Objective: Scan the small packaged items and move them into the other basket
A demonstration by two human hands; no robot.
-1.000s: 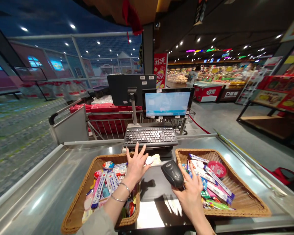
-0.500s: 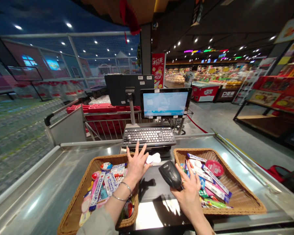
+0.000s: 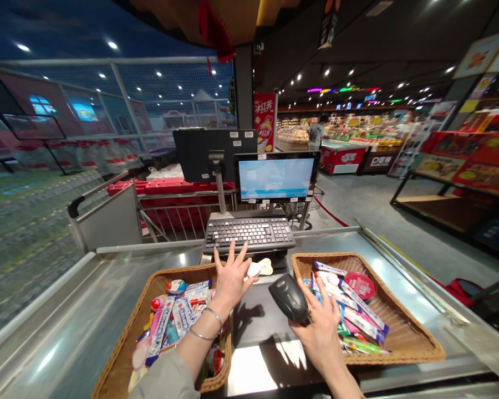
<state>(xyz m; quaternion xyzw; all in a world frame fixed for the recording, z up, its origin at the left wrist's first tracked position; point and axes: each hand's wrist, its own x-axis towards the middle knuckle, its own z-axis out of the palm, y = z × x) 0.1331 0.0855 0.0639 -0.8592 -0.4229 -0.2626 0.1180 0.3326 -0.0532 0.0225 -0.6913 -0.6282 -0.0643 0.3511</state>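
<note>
My left hand (image 3: 232, 281), with a bracelet at the wrist, pinches a small pale-yellow and white packet (image 3: 261, 268) with a rounded, bow-like outline. A small printed label shows on the packet. The fingers not pinching are spread, just short of the keyboard (image 3: 249, 233). In my right hand (image 3: 321, 315) is a black handheld barcode scanner (image 3: 288, 297), its head tilted towards the packet; my palm hides the handle. Below my left forearm stands a wicker basket (image 3: 122, 332) of wrapped sweets. Another wicker basket (image 3: 411, 332) of sweet packets lies behind and right of my right hand.
Behind the keyboard stand a lit monitor (image 3: 275, 178) and a second screen seen from its back (image 3: 212, 158). A metal counter (image 3: 75, 310) runs under both baskets. Red crates and carts (image 3: 174, 202) are beyond it. Shelves of boxed goods (image 3: 461, 155) stand at the right.
The packet in my left hand has turned slightly; its face was plain bright white and now shows pale yellow with a label. Both hands stay nearly still, and the view shifts a little.
</note>
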